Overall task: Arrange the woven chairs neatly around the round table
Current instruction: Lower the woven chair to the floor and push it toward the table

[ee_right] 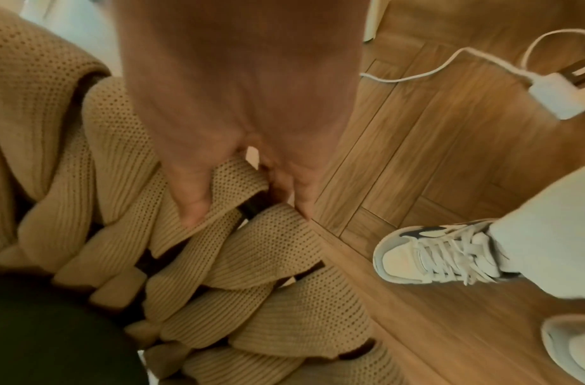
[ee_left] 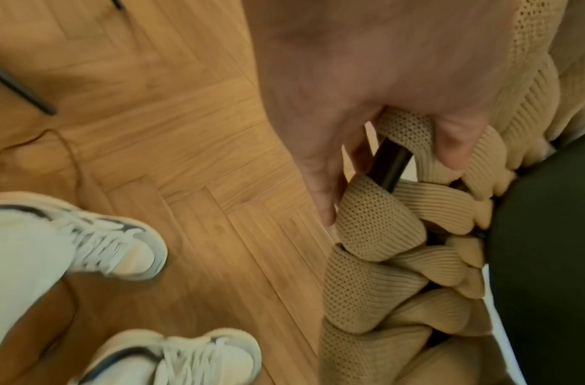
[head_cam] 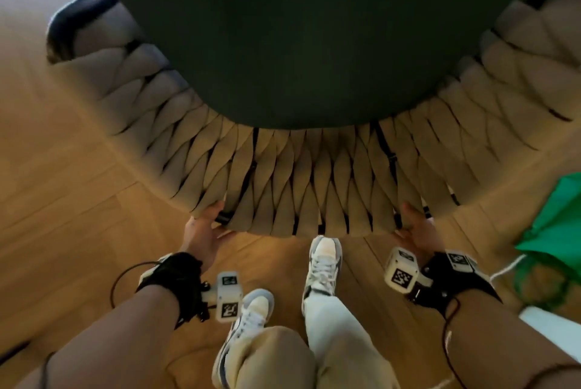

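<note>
You wear black fabric wrist straps (head_cam: 180,281) carrying white cube-shaped camera blocks with black square markers (head_cam: 400,268), thin black cables (head_cam: 448,338) along bare forearms, pale loose trousers (head_cam: 339,335) and white lace-up sneakers with grey panels (head_cam: 322,263).

The woven chair (head_cam: 301,187) is cut off by the head view's top edge, its dark seat cushion (head_cam: 301,27) and both armrest ends running out of frame. Its legs are hidden beneath the backrest. The left hand (head_cam: 201,231) has fingers tucked under the rim, out of sight; the right hand (head_cam: 418,228) likewise. In the wrist views, both hands are blurred. A green bag (head_cam: 553,222) is clipped by the right edge.
</note>
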